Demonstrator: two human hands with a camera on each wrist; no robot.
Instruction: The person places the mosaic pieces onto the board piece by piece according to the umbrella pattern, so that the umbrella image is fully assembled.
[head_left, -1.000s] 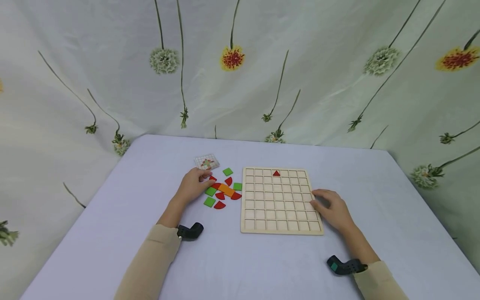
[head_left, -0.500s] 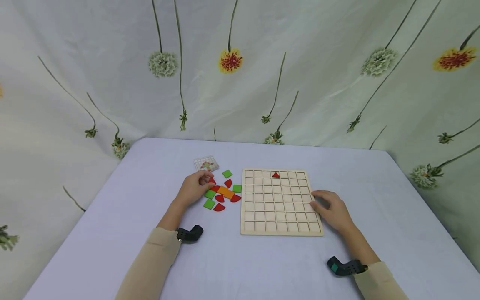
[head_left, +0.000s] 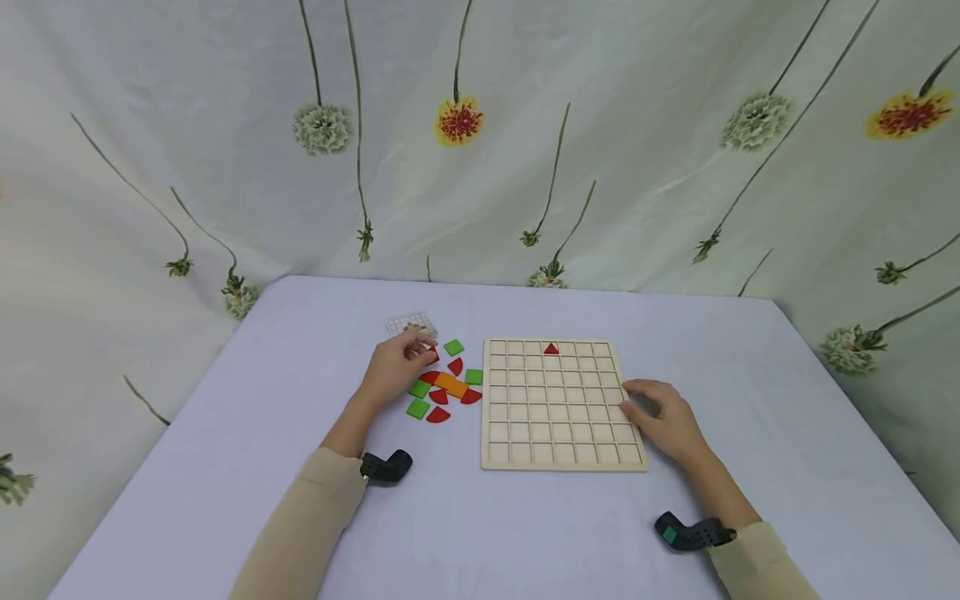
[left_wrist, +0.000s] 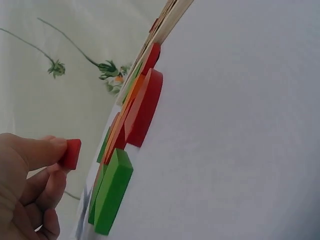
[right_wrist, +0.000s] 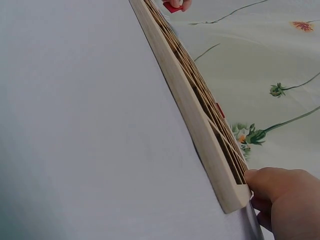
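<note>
While the left hand (head_left: pixel 392 370) pinches a red block (left_wrist: pixel 73 154), the wooden grid board (head_left: pixel 564 467) lies to that block's right, nearer the right hand (head_left: pixel 670 421), whose parted fingers touch its right edge.

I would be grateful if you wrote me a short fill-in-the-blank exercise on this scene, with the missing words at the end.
1. The piece pinched in the left hand is coloured ____.
2. The right hand is at the grid board's edge on the person's own ____ side.
3. The single red tile on the board is shaped like a ____.
4. The loose pieces beside the board are red, green and ____.

Missing words: red; right; triangle; orange.
</note>
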